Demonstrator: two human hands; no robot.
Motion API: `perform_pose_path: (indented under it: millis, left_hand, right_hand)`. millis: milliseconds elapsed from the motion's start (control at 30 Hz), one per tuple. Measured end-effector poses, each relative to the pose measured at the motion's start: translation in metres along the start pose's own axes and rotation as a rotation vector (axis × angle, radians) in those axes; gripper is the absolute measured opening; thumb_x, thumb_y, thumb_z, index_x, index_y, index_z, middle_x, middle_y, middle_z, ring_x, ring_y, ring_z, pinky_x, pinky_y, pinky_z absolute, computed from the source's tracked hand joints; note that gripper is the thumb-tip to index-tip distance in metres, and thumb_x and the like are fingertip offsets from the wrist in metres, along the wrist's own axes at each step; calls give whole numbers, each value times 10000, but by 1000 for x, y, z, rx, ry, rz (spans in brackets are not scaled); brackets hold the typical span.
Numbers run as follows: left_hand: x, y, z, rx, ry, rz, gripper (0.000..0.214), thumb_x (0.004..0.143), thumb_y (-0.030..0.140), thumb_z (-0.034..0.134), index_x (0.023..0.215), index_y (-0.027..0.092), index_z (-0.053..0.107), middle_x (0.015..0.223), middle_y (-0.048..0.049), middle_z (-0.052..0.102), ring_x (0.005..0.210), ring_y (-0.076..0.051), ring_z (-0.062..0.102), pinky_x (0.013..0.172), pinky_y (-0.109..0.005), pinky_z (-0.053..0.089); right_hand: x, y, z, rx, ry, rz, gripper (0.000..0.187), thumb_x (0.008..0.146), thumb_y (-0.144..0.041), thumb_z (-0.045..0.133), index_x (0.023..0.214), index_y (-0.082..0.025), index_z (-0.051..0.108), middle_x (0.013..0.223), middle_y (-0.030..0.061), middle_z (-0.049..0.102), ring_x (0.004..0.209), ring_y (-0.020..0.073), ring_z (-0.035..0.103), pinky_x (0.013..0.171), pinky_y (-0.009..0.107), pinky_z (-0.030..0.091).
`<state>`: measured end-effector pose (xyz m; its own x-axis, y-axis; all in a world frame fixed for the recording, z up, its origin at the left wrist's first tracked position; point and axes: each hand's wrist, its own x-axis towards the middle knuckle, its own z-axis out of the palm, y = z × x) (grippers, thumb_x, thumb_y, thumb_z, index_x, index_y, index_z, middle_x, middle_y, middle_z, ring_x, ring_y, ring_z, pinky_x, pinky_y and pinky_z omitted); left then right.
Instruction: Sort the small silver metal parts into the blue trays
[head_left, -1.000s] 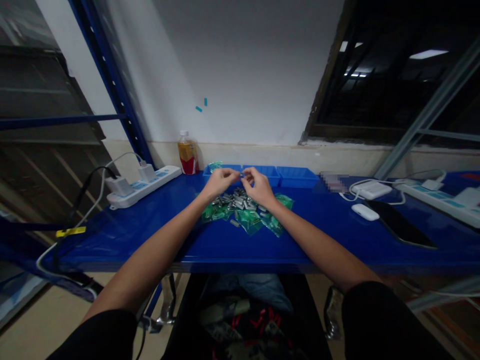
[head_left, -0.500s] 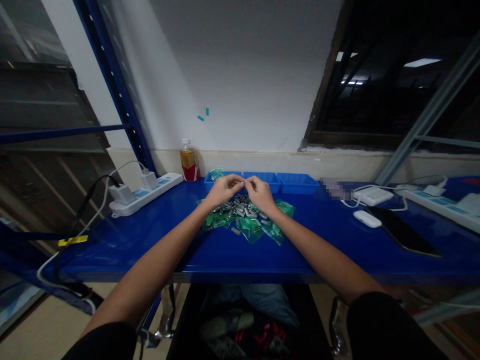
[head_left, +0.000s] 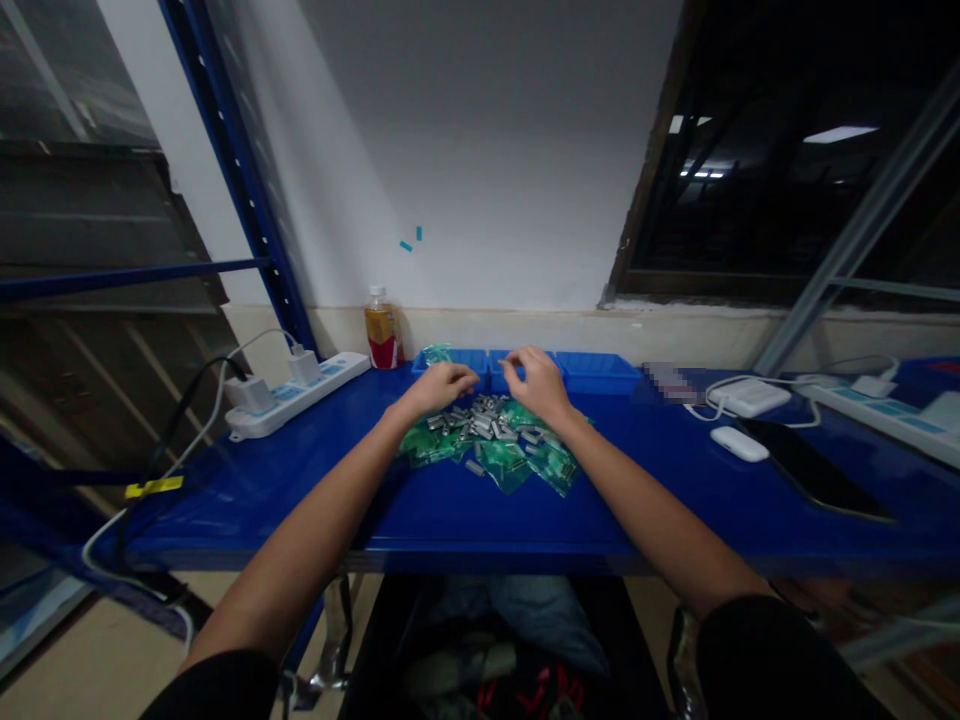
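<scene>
A pile of small silver metal cylinders [head_left: 486, 420] lies on the blue table, on and among green plastic bags [head_left: 504, 466]. Over the pile's left side hangs my left hand [head_left: 444, 388], its thumb and fingers drawn together; whatever is in the pinch is too small to make out. My right hand [head_left: 537, 384] is over the right side, apart from the left, with thumb and index finger closed on something tiny near the middle blue bin [head_left: 556, 372]. One loose cylinder [head_left: 475, 467] lies in front of the pile.
Behind the hands stand a left bin [head_left: 472, 358] with a green bag [head_left: 436, 354] and a right bin [head_left: 600, 374]. A drink bottle [head_left: 383, 330] and a power strip [head_left: 300, 392] are at left. At right lie a phone [head_left: 814, 468], a white case [head_left: 739, 443] and a charger [head_left: 754, 397].
My hands, which met at the fingertips over the pile, have parted: the left a little left and down, the right a little right. The view has shifted slightly.
</scene>
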<state>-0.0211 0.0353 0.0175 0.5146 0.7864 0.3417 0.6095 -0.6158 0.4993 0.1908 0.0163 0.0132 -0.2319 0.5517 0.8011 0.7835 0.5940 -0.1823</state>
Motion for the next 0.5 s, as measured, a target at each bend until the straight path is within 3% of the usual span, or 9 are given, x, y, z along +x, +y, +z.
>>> perform_pose_path:
  millis: [100, 267, 367, 500]
  left_hand:
    - [-5, -19, -8, 186, -105, -10, 246, 768, 204, 539, 946, 163, 704, 882, -44, 724, 773, -164, 645, 692, -218, 460]
    - [-6, -38, -4, 265, -197, -21, 260, 709, 163, 578, 924, 181, 723, 895, -26, 731, 773, -161, 655, 696, -203, 463]
    - [-4, -38, 2, 300, -194, -23, 255, 713, 152, 556, 901, 172, 727, 888, -34, 730, 778, -160, 653, 701, -202, 461]
    - [-4, -34, 2, 322, -176, -25, 247, 707, 157, 549, 878, 171, 727, 872, -31, 727, 760, -155, 646, 686, -197, 458]
  right_hand:
    - [0, 42, -14, -183, 35, 231, 220, 850, -275, 463, 810, -153, 641, 886, 118, 632, 926, 249, 532, 826, 351, 387]
    - [-16, 98, -28, -373, -45, 682, 297, 803, -337, 474, 849, -159, 708, 987, 152, 625, 995, 314, 478, 796, 418, 365]
    - [-22, 107, -27, -392, -80, 764, 320, 795, -345, 469, 862, -163, 723, 1020, 163, 617, 1027, 336, 444, 802, 449, 343]
    - [-23, 101, -24, -405, -86, 745, 337, 819, -320, 440, 855, -143, 725, 1011, 180, 615, 1047, 352, 418, 799, 462, 322]
